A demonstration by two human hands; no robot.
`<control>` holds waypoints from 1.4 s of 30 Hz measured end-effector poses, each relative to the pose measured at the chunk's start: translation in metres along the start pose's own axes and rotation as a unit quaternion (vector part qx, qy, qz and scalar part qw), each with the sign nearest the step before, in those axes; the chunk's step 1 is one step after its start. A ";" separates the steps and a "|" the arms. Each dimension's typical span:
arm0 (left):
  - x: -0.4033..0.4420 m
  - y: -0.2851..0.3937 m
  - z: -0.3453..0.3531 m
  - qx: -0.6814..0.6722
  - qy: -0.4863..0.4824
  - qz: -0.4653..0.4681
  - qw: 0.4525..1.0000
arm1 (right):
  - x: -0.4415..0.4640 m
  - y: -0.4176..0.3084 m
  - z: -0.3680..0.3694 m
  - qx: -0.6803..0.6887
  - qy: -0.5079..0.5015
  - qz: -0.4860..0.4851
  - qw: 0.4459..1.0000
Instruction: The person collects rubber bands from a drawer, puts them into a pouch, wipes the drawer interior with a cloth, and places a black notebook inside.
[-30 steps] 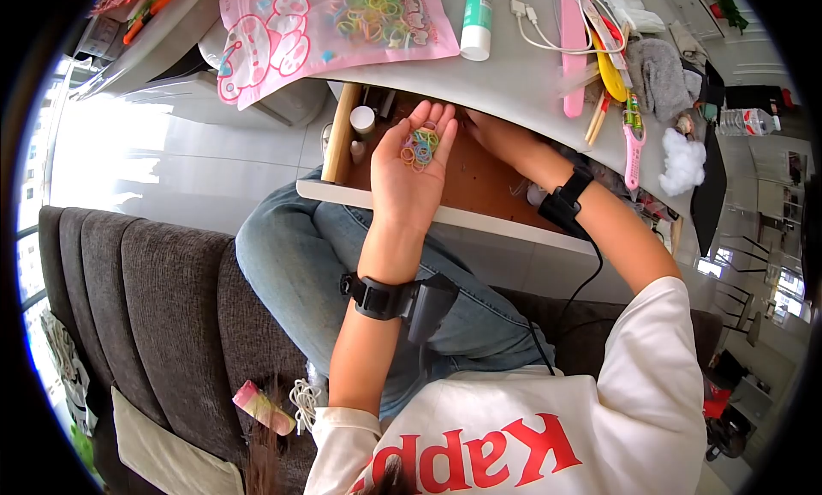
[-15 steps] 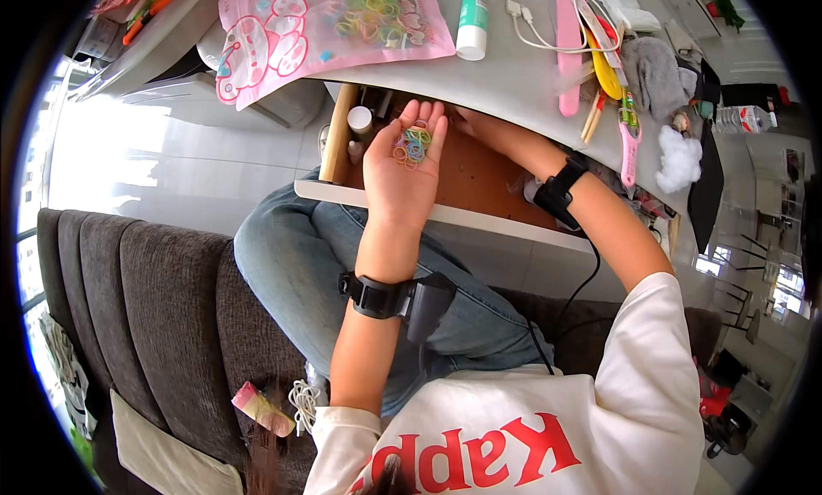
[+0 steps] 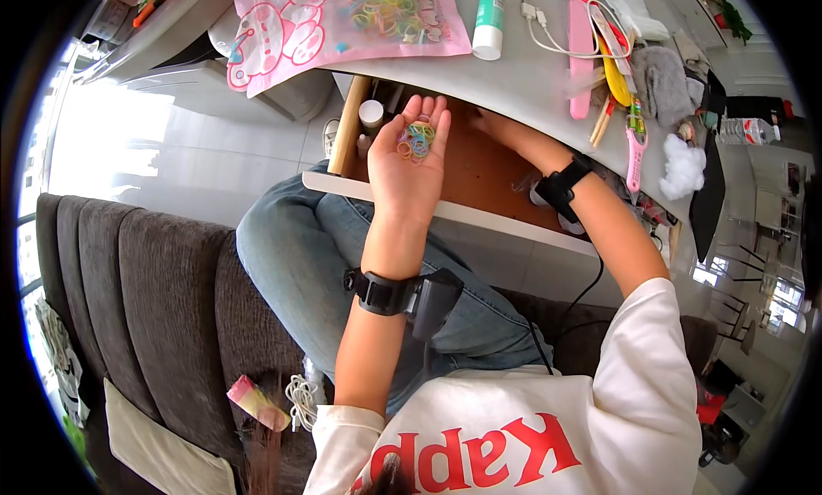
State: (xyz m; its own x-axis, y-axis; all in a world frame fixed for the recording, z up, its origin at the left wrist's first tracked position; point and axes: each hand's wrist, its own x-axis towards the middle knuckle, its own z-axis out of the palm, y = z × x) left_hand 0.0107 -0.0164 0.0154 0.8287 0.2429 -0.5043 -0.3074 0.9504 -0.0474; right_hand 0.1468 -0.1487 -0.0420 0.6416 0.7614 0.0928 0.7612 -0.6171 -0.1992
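My left hand (image 3: 404, 174) is palm up over the open drawer (image 3: 514, 223), its fingers slightly curled. Several small coloured rubber bands (image 3: 416, 141) lie in a heap on its palm and finger bases. Inside the drawer, my right hand (image 3: 490, 123) reaches toward the back beneath the tabletop edge. Its fingers are mostly hidden, so what they touch does not show. A white-capped bottle (image 3: 371, 113) stands in the drawer's left corner, beside my left hand.
On the tabletop (image 3: 522, 75) lie a pink bag (image 3: 342, 24) of coloured bands, a glue stick (image 3: 489, 24), a white cable (image 3: 548, 45), a pink-handled tool (image 3: 635, 157), a grey cloth (image 3: 664, 84) and white fluff (image 3: 682, 168). A sofa (image 3: 171, 298) is behind.
The view has shifted slightly, so the table and drawer appear a little further right. My left hand still carries the bands. My right hand remains in the drawer, slightly more of it under the tabletop edge.
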 end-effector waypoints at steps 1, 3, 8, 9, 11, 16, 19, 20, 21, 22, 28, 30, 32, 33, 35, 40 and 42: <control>0.000 0.000 0.001 -0.001 0.004 0.001 1.000 | -0.005 0.005 -0.005 -0.004 -0.001 0.008 1.000; 0.000 0.000 0.000 -0.002 -0.002 0.002 1.000 | -0.016 0.015 -0.014 -0.017 -0.002 0.022 1.000; 0.000 -0.002 0.001 0.008 -0.010 0.013 1.000 | -0.024 0.037 -0.009 -0.040 0.041 -0.025 0.998; -0.001 -0.002 0.001 0.010 -0.011 0.012 1.000 | -0.023 0.039 -0.008 -0.043 0.039 -0.030 0.998; -0.001 -0.001 0.000 0.012 -0.016 0.009 1.000 | -0.024 0.039 -0.008 -0.040 0.048 -0.040 0.997; -0.002 0.001 -0.002 0.007 -0.027 0.000 1.000 | -0.022 0.038 0.000 -0.051 0.052 -0.045 0.996; -0.003 0.001 -0.001 0.017 -0.031 0.002 0.999 | -0.020 0.039 0.004 -0.091 0.055 -0.087 0.990; -0.003 0.001 -0.001 0.015 -0.032 0.002 0.999 | -0.019 0.038 0.004 -0.109 0.044 -0.082 0.990; -0.003 0.001 -0.001 0.014 -0.033 0.001 0.999 | -0.018 0.034 0.004 -0.127 0.034 -0.077 0.988; -0.004 0.001 -0.001 0.013 -0.034 0.001 0.999 | -0.017 0.032 0.003 -0.144 0.024 -0.071 0.987; -0.007 0.002 0.000 0.025 -0.026 0.008 0.999 | -0.020 0.023 -0.011 -0.025 -0.095 0.019 0.995; -0.009 0.003 0.001 0.024 -0.021 0.008 0.999 | -0.025 0.023 -0.012 0.042 -0.122 0.034 0.991; -0.010 0.003 -0.001 0.023 -0.018 0.008 1.000 | -0.029 0.021 -0.012 0.089 -0.135 0.044 0.986; -0.009 0.004 -0.003 0.022 -0.021 0.006 1.000 | -0.029 0.017 -0.011 0.102 -0.132 0.046 0.985; -0.010 0.004 -0.005 0.019 -0.020 0.002 1.000 | -0.030 0.011 -0.011 0.106 -0.135 0.049 0.984; -0.010 0.004 -0.005 0.020 -0.026 0.006 0.999 | -0.026 0.009 -0.007 0.074 -0.125 0.014 0.989; -0.011 0.004 -0.003 0.031 -0.021 0.013 0.999 | -0.027 0.011 -0.001 0.057 -0.115 -0.012 0.992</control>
State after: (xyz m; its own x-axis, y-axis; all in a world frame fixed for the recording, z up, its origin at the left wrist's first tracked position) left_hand -0.0010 -0.0159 0.0180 0.8399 0.2752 -0.4678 -0.3011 0.9534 0.0203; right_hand 0.1385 -0.1761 -0.0461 0.5751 0.8086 -0.1245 0.7514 -0.5823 -0.3104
